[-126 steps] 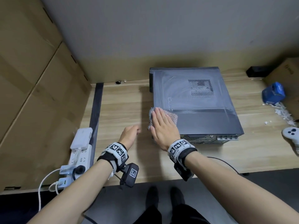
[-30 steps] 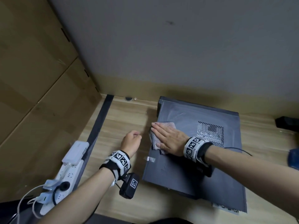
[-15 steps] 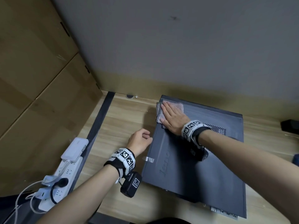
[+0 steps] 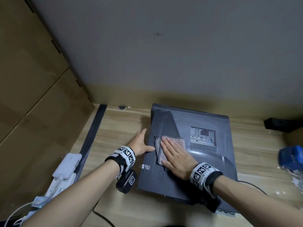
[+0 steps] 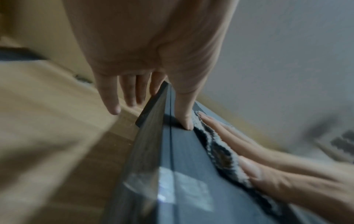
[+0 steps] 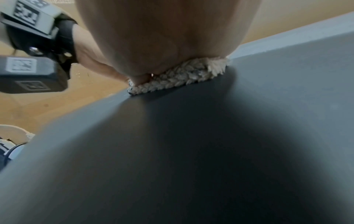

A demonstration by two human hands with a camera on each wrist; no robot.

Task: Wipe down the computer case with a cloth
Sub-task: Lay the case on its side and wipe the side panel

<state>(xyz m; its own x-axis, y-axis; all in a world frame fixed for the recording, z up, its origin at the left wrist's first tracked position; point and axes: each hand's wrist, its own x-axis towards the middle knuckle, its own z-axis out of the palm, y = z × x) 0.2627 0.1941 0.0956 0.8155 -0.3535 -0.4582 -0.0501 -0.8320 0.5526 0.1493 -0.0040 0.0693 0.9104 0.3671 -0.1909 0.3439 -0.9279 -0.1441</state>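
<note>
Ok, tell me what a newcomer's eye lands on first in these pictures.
First the dark computer case lying flat on the wooden desk, with the right hand pressing a cloth flat on its top panel. Next the left hand, bracing the case's left edge. At the far left, a white power strip lies on the desk.

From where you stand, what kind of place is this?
Probably an office or workshop desk: a computer case lies flat on a wooden desk, with a power strip on the left and cardboard boxes stacked beside it.
</note>
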